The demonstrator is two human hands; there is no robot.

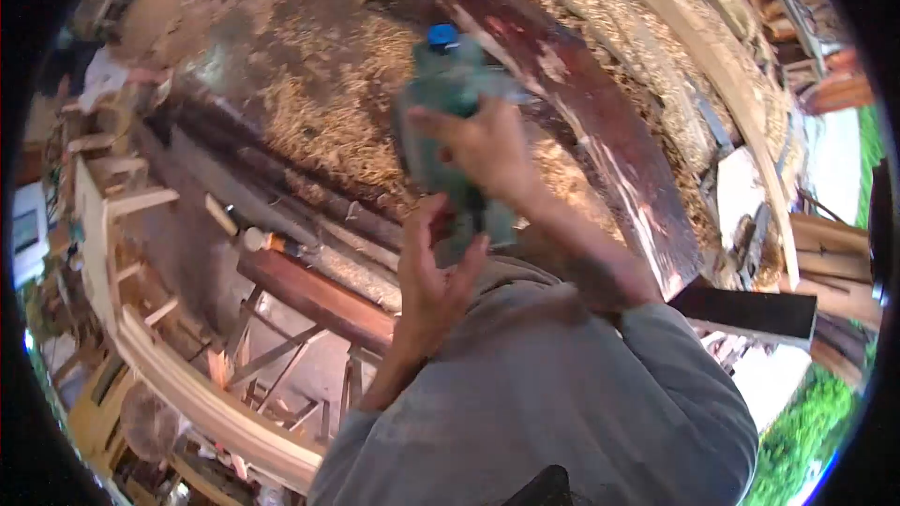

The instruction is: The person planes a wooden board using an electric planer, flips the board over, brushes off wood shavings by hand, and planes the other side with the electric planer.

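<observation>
Dead centre, just past our grey shirt [553,394]: that's where the bottle [450,84] is, greenish and see-through, its blue cap [442,35] at the far end and its base toward us.
Right hand [483,145]: we've got it wrapped over the bottle's middle from the right, thumb on one side and fingers closed round the body. Bit blurry, but it sure looks like the one doing the holding.
Left hand [433,272]: ours sits at the near end, fingers spread wide with the thumb well apart, like a loose cradle. We can't tell how firmly it touches, if at all.
Bottle feel: looks like thin plastic to us, so we'd call it light and pretty tough, with walls that'd dent under a hard squeeze. Can't make out how full it is; liquid would add heft. Smooth sides could get slippery with dust or damp.
Best grip: we'd go round the middle, firm but not crushing, with a palm under the base. Hanging it by the cap seems dicey.
Sawdust zone: shavings [323,131] lie far left of the bottle, a dark red beam [600,103] runs along its right, and a reddish-brown plank [314,295] sits near left.
</observation>
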